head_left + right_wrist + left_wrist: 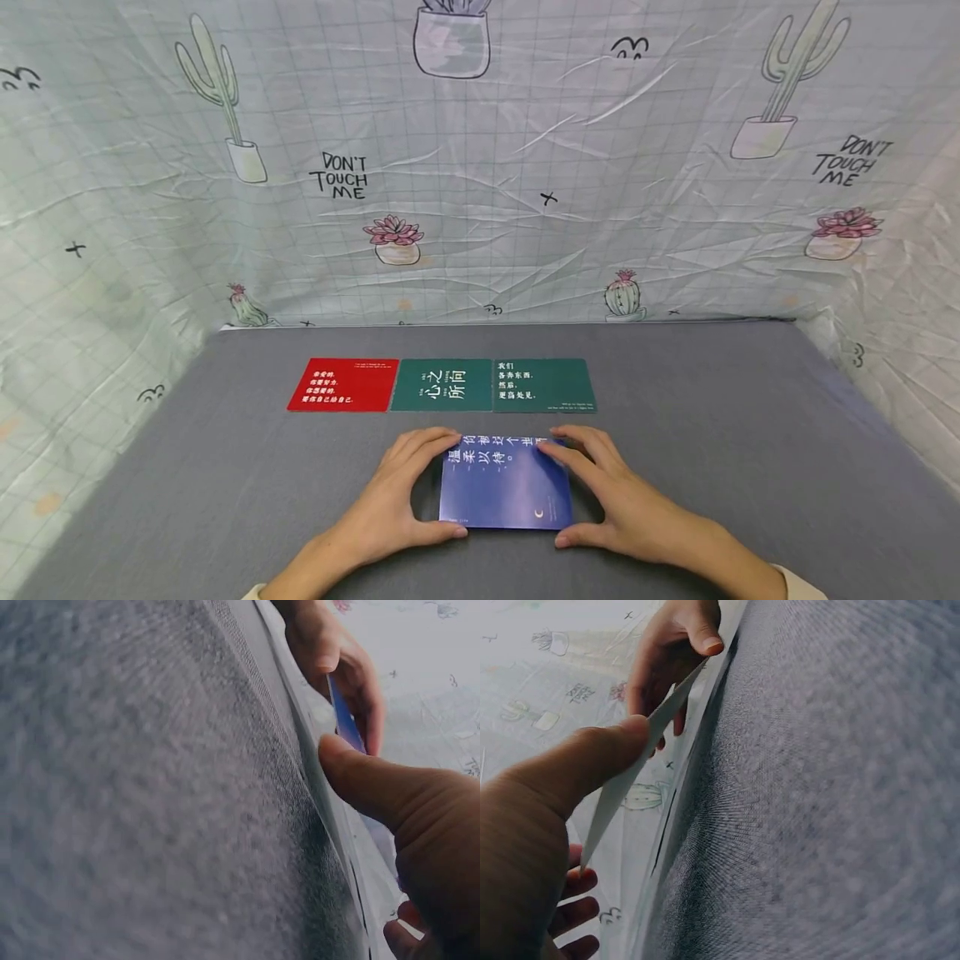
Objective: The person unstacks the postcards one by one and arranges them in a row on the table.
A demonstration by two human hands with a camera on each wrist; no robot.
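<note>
A blue card (pixel 506 492) with white characters and a small moon is held up between both hands, lifted off the table. My left hand (pixel 397 492) grips its left end, thumb at the lower corner and fingers at the upper one. On the other end, my right hand (pixel 630 508) holds it the same way, a finger lying over the upper right corner. The left wrist view shows the card (pixel 622 787) nearly edge-on, tilted. In the right wrist view, its blue face (pixel 345 716) shows beyond the right thumb, mostly hidden.
Beyond the hands, a red card (pixel 343 385), a green card (pixel 442 400) and another green card (pixel 555 385) lie side by side in a row. They rest on a grey cloth-covered table (pixel 712 400). A cactus-print curtain (pixel 480 167) encloses its back and sides.
</note>
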